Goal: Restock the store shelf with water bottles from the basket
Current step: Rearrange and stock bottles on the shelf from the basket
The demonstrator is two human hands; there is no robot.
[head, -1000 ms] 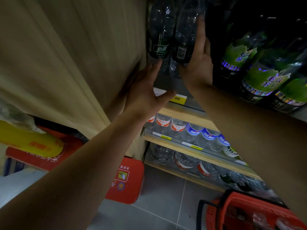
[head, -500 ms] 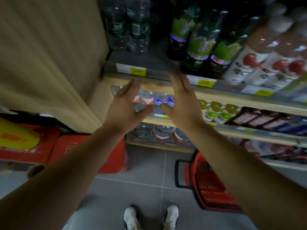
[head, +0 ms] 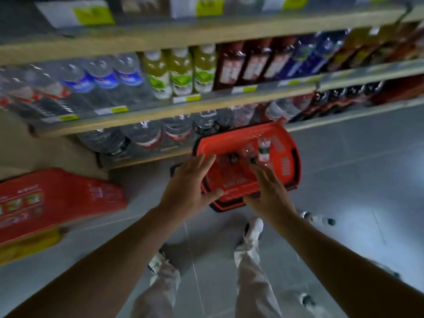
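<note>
Hands (head: 188,188) (head: 270,195) empty, fingers spread, apart, hovering over basket (head: 284,143) just below, probably lining up for bottles (head: 263,149) standing under the fingertips.

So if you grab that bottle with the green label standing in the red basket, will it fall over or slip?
The green-label bottle stands tall and narrow in the red basket, so a sideways knock would probably tip it. Its clear plastic looks smooth, so it may slip in a loose hold. If full of water, it is likely heavy for its size; the blur hides how full it is.
</note>
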